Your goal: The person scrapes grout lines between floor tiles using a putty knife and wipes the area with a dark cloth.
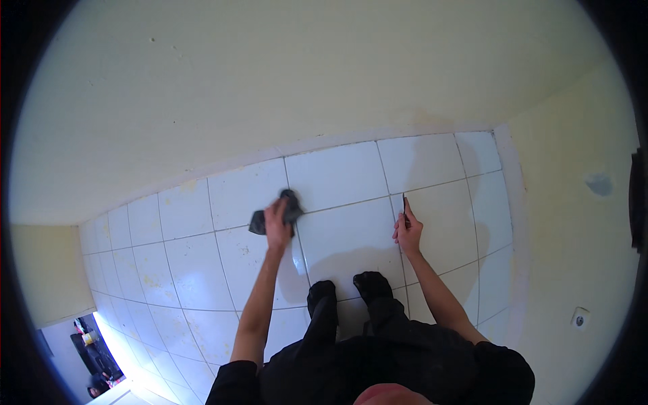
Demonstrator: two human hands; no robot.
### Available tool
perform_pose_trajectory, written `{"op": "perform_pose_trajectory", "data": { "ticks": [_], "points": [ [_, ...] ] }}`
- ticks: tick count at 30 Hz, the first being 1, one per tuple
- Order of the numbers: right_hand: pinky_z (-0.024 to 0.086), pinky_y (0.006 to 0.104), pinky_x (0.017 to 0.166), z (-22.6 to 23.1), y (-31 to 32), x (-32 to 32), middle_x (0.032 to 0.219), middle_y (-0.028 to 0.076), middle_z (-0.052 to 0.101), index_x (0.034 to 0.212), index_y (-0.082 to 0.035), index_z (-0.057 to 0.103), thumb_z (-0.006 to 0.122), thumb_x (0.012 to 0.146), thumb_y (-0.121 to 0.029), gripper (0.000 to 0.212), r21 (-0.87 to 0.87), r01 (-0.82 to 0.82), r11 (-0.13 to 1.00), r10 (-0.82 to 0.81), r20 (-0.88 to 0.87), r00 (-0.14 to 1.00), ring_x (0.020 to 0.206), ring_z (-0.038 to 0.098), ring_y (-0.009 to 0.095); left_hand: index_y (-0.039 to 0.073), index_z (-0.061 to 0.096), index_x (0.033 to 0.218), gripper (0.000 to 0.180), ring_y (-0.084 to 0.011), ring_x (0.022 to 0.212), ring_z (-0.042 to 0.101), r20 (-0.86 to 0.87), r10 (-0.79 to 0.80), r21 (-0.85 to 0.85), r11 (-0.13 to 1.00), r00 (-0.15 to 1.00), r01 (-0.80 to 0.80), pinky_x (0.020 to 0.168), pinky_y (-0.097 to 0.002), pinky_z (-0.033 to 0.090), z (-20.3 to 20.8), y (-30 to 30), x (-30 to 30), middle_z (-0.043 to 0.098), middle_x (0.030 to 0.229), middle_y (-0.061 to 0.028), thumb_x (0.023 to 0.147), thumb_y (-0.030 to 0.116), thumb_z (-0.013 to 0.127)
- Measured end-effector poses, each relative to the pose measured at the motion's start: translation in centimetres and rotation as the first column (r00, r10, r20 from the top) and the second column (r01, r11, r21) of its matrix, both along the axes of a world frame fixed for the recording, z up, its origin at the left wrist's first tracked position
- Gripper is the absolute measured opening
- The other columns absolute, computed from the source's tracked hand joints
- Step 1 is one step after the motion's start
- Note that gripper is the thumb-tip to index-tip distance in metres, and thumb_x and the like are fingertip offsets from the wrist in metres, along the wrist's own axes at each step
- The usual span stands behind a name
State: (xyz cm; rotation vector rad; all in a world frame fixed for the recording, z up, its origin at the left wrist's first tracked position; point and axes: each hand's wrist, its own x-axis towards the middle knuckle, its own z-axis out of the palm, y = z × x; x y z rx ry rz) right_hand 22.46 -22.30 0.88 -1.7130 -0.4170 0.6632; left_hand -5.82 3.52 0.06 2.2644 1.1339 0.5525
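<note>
My left hand (275, 226) is closed on a dark grey cloth (291, 206), which is bunched up and lies against the white tiled floor (344, 236). Some of the cloth spreads out to the left of the fingers. To the right, my right hand (408, 236) grips a thin, dark, narrow tool (405, 202) whose tip points away from me, toward the wall. Its exact kind is too small to make out. This hand is just above the tiles, near a grout line.
Yellowish stains (152, 280) mark tiles on the left. A pale wall (304, 74) runs along the far side, another (560, 223) on the right with a socket (580, 318). My feet in dark socks (322, 291) stand near the middle. A bright doorway (111, 344) opens at lower left.
</note>
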Motion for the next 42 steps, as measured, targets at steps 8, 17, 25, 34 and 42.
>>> {"op": "perform_pose_trajectory", "data": {
  "ticks": [8, 17, 25, 34, 42],
  "points": [
    [0.04, 0.0231, 0.036, -0.1, -0.1, 0.0, 0.063, 0.0, 0.051, 0.152, -0.015, 0.046, 0.051, 0.104, -0.008, 0.049, -0.007, -0.009, 1.0, 0.009, 0.017, 1.0, 0.043, 0.048, 0.007, 0.014, 0.045, 0.15, 0.093, -0.0313, 0.142, 0.04, -0.112, -0.758, 0.053, 0.642, 0.643, 0.765, 0.114, -0.0455, 0.036, 1.4, -7.9, 10.4, 0.044, 0.154, -0.0113, 0.061, 0.009, 0.072],
    [0.041, 0.0235, 0.037, 0.2, 0.6, -0.5, 0.063, -0.001, 0.05, 0.152, -0.015, 0.046, 0.05, 0.104, -0.006, 0.049, -0.006, -0.016, 1.0, 0.016, -0.013, 1.0, 0.042, 0.046, 0.006, 0.011, 0.054, 0.143, 0.08, -0.0299, 0.14, 0.045, -0.066, -0.558, 0.23, 0.798, 0.827, 0.557, 0.115, -0.0413, 0.038, -1.1, 2.3, 21.3, 0.05, 0.15, -0.011, 0.067, 0.003, 0.074],
    [0.039, 0.0238, 0.036, 0.3, 0.3, -0.3, 0.062, -0.001, 0.048, 0.151, -0.011, 0.047, 0.051, 0.103, -0.005, 0.049, -0.031, 0.011, 0.999, -0.011, -0.007, 1.0, 0.041, 0.043, 0.005, 0.011, 0.063, 0.133, 0.073, -0.032, 0.131, 0.053, 0.083, -0.254, 0.23, 0.946, 0.963, 0.23, 0.111, -0.0438, 0.042, -1.0, 5.4, 15.3, 0.058, 0.142, -0.0109, 0.063, -0.003, 0.069],
    [0.046, 0.0265, 0.061, -0.1, 5.3, 0.2, 0.069, 0.003, 0.055, 0.143, -0.011, 0.057, 0.061, 0.097, -0.003, 0.047, -0.035, -0.26, 0.965, 0.249, 0.436, 0.865, 0.06, 0.049, 0.01, 0.006, 0.058, 0.138, 0.065, -0.036, 0.13, 0.047, -0.022, 0.321, 0.246, 0.92, 0.947, -0.306, 0.109, -0.0486, 0.038, -1.1, 6.1, 6.3, 0.054, 0.143, -0.0119, 0.073, 0.0, 0.069],
    [0.054, 0.038, 0.066, 0.2, 16.4, 0.4, 0.083, 0.013, 0.06, 0.145, -0.01, 0.053, 0.061, 0.091, -0.005, 0.054, -0.408, -0.34, 0.847, 0.531, 0.66, 0.531, 0.067, 0.063, 0.03, 0.012, 0.064, 0.13, 0.068, -0.0363, 0.126, 0.049, 0.014, -0.164, 0.129, 0.979, 0.986, 0.16, 0.111, -0.0458, 0.039, -0.7, 5.3, 4.1, 0.056, 0.139, -0.0092, 0.063, 0.002, 0.068]
  ]
}}
